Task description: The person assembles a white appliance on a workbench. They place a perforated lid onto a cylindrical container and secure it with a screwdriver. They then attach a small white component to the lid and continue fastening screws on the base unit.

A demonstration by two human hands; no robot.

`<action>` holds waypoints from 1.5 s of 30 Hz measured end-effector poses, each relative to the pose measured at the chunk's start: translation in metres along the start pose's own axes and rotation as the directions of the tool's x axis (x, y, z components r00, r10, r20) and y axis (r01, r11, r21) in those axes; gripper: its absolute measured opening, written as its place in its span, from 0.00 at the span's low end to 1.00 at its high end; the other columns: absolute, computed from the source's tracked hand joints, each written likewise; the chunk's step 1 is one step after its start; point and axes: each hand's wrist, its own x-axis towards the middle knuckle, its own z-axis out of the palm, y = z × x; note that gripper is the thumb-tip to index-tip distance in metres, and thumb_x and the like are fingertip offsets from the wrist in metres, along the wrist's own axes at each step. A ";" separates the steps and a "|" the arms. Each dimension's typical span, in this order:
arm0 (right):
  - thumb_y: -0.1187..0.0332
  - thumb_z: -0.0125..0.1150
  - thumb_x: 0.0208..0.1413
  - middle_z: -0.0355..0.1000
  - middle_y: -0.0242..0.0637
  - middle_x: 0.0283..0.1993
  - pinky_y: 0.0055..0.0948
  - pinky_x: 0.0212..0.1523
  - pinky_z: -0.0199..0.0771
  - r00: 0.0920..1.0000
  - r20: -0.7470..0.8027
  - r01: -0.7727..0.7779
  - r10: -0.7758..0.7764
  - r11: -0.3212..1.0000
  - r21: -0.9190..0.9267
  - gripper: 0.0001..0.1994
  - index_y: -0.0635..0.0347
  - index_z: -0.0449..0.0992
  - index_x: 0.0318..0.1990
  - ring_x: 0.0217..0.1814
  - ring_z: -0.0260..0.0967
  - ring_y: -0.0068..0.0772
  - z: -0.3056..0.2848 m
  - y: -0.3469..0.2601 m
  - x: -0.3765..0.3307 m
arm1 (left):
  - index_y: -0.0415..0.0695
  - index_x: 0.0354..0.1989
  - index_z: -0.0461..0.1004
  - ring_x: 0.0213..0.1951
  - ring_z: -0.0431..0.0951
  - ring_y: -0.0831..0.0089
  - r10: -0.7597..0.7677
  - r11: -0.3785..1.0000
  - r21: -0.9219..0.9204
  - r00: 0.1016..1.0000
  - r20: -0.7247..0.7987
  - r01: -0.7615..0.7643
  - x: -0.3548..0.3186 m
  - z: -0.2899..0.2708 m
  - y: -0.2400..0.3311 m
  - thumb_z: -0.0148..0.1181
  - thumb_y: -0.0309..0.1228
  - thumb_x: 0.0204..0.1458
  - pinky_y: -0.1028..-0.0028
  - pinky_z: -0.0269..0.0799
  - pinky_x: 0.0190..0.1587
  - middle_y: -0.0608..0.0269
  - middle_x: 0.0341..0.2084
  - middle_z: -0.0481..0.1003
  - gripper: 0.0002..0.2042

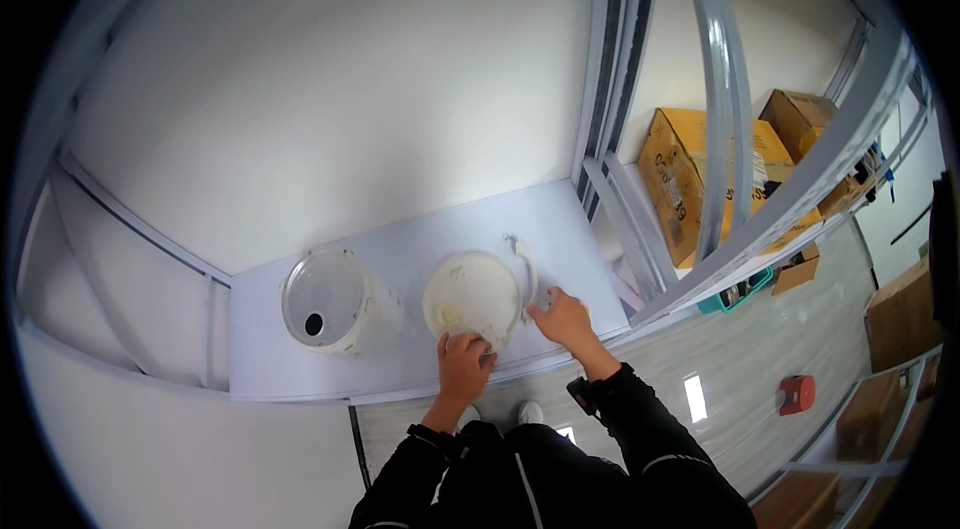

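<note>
The round cream-white disc (478,287) lies flat on the white table (268,367), right in front of you. Your left hand (465,366) is at the disc's near edge, fingers bent and thumb set apart from them; you can't tell from here whether they pinch the rim. Your right hand (565,319) is just right of the disc, its fingertips bunched near the lower end of a pale curved strip (530,269); whether they close on it, you can't tell. That strip bows along the disc's right edge. A small yellowish round piece (450,316) shows on the disc's left part, and a clear cylindrical container (330,287) stands left of the disc, apart from it.

The disc looks like stiff, light plastic, probably smooth enough to slip under dry fingertips. Its rim seems the surest hold, with both sides supported. The strip looks thinner and likely bends; take it near its middle.
</note>
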 end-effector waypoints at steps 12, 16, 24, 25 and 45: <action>0.52 0.66 0.54 0.82 0.61 0.45 0.51 0.56 0.81 0.992 0.111 -0.042 0.057 0.990 -0.138 0.23 0.70 0.84 0.42 0.52 0.80 0.65 0.001 -0.014 0.044 | 0.51 0.35 0.81 0.51 0.76 0.63 -0.012 0.996 0.090 0.999 -0.044 0.016 -0.010 -0.022 -0.003 0.72 0.31 0.45 0.49 0.57 0.70 0.68 0.39 0.76 0.09; 0.50 0.67 0.54 0.82 0.59 0.45 0.50 0.56 0.82 0.988 0.138 -0.038 0.066 0.980 -0.197 0.25 0.69 0.84 0.43 0.52 0.81 0.62 -0.003 -0.024 0.052 | 0.49 0.35 0.80 0.50 0.76 0.62 -0.023 0.996 0.090 0.999 -0.025 0.026 -0.013 -0.033 -0.002 0.70 0.30 0.43 0.51 0.61 0.65 0.66 0.38 0.76 0.09; 0.53 0.68 0.56 0.82 0.58 0.49 0.49 0.58 0.81 0.981 0.189 0.006 0.039 0.972 -0.233 0.24 0.69 0.82 0.48 0.55 0.80 0.60 0.008 -0.026 0.063 | 0.47 0.39 0.80 0.51 0.74 0.56 0.007 0.997 0.083 0.999 -0.054 -0.002 -0.028 -0.031 -0.019 0.70 0.32 0.43 0.53 0.61 0.62 0.60 0.40 0.75 0.13; 0.56 0.67 0.56 0.82 0.58 0.50 0.48 0.58 0.81 0.983 0.179 -0.006 0.047 0.975 -0.224 0.22 0.68 0.82 0.47 0.56 0.80 0.60 0.011 -0.028 0.061 | 0.47 0.41 0.80 0.51 0.73 0.55 -0.001 0.993 0.118 0.999 -0.034 0.005 -0.033 -0.033 -0.019 0.70 0.32 0.43 0.52 0.61 0.62 0.59 0.40 0.75 0.14; 0.61 0.70 0.46 0.82 0.55 0.43 0.44 0.51 0.81 0.966 -0.079 0.254 -0.244 0.957 0.144 0.20 0.66 0.82 0.45 0.49 0.81 0.57 -0.047 -0.061 0.061 | 0.38 0.52 0.82 0.39 0.80 0.58 -0.298 0.842 -0.525 0.917 -0.265 0.122 -0.011 -0.060 -0.045 0.69 0.28 0.59 0.61 0.80 0.38 0.58 0.40 0.77 0.14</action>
